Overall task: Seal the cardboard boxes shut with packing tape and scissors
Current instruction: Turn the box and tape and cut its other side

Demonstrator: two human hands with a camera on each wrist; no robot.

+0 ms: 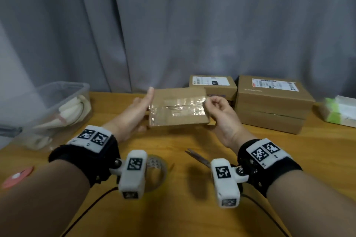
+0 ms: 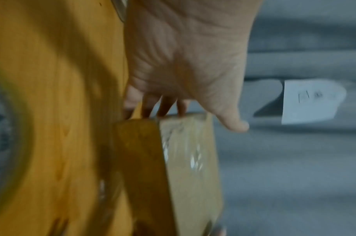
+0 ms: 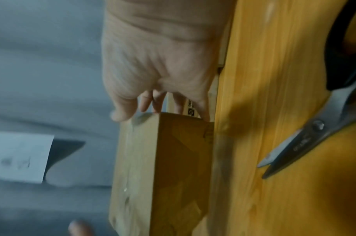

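Nearest you, low in the head view, the tape roll (image 1: 156,167) lies on the table (image 1: 183,217) half hidden behind your left wrist camera, and the scissors (image 1: 198,158) lie just right of centre with their blades slightly parted, pointing up and left. Neither is in your grasp. Above them, at mid-frame, you hold the small box (image 1: 177,107) up between both hands, its taped face turned toward you, shiny strips running across the seam. Your left hand (image 1: 138,109) takes the left end: thumb up and nearly straight along the edge, fingers wrapped behind the box. Your right hand (image 1: 221,113) has its fingers curled in, pinching the right end near the top corner, where the tape seems to fold over. The step looks like pressing the tape ends down, so run your thumb firmly from the seam outward and round each corner, smoothing wrinkles before they set, and keep the other hand braced so the box doesn't twist. Check the far end before you put it down. Behind, toward the upper right, the other boxes (image 1: 269,102) sit stacked against the curtain (image 1: 173,25), labels up. At the left edge stands a clear tub (image 1: 57,102) of pale items.
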